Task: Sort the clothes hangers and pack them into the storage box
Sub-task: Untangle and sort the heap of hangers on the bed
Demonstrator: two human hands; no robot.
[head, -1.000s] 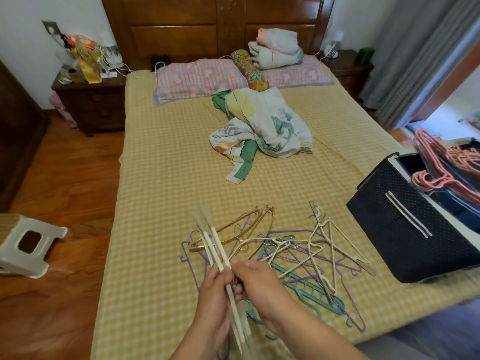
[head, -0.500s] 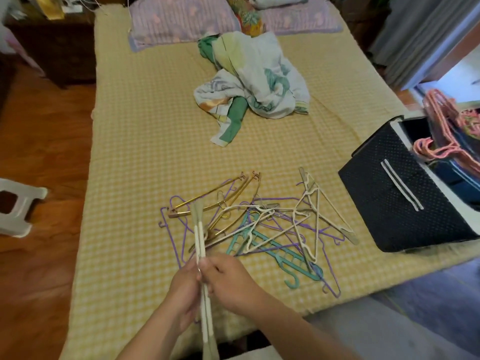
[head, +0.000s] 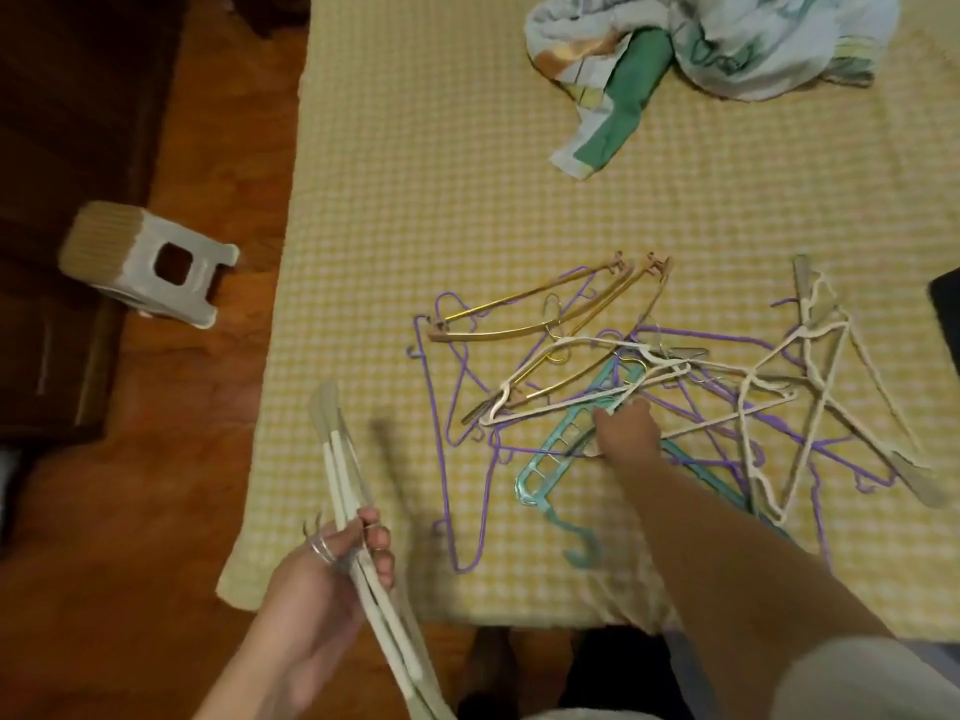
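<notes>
The tangle of hangers (head: pixel 675 387) lay spread on the yellow checked bedspread (head: pixel 441 174), gold, purple, cream and teal ones crossed over one another. The right hand (head: pixel 626 431) was down in the middle of that heap, its knuckles toward me and its fingertips buried among a cream hanger and the teal hanger (head: pixel 550 459); whether it had closed on one of them or was only touching, I could not tell. The gold hangers (head: pixel 540 309) sat just beyond that hand, and the purple wire ones reached out on both sides of it.

Well to the left of it, out past the bed's edge and over the wooden floor (head: pixel 171 485), the left hand (head: pixel 322 579) gripped a bundle of pale white hangers (head: pixel 353 511), fingers curled round them, the bundle slanting up and away from the palm.

Farther left of that hand a small grey stool (head: pixel 150 262) stood on the floor. Far beyond the right hand lay a crumpled blue-and-green quilt (head: pixel 701 49).
</notes>
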